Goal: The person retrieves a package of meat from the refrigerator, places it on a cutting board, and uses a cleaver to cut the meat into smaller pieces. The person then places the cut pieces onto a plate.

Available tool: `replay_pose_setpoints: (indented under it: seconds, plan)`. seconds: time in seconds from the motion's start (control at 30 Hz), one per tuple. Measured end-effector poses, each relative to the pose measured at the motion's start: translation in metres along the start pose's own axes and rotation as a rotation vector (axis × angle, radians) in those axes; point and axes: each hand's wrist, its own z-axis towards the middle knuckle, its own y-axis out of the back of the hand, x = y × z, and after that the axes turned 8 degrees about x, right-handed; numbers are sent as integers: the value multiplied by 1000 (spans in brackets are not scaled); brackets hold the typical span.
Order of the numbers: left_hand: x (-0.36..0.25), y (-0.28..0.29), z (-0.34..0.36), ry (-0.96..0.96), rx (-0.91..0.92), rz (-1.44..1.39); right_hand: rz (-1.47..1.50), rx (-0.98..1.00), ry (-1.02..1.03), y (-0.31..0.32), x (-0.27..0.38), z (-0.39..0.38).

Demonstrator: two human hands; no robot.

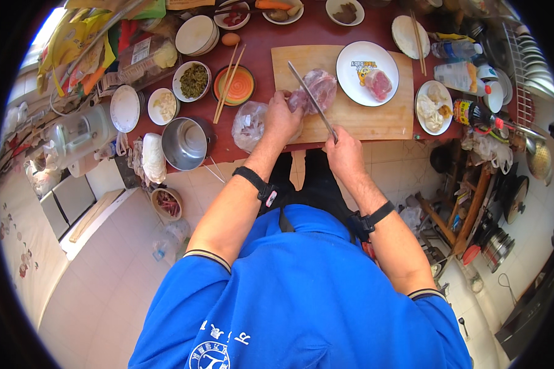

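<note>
My left hand (282,117) grips a reddish lump of meat (323,87), which has a glossy surface, on the left half of a wooden board (381,123). My right hand (341,150) holds the handle of a knife (308,87), its long blade angled up-left across the lump. A crumpled clear bag with pinkish contents (247,126) lies beside my left hand at the board's edge. A white plate (357,86) on the board's right holds a cut piece of meat (379,86). Whether the blade touches the lump, I cannot tell.
Left are a steel pot (181,141), chopsticks (231,80) on an orange bowl, bowls of greens (192,80) and pale pieces (164,107), and an egg (231,39). Right are a bowl (433,107), bottles (474,117) and a dish rack (526,74). Pans (514,200) stand below.
</note>
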Motion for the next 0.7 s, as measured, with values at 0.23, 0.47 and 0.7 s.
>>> replay_pose_setpoints:
  seconds: [0.23,0.47,0.7]
  plan:
    - [2,-18,2,4,-6,-140,-237,77,-56,2,0,10]
    - [2,-29,1,-6,-28,-199,-356,170,-123,17,6,24]
    - [-4,-33,3,-6,-67,-176,-434,210,-121,42,29,25]
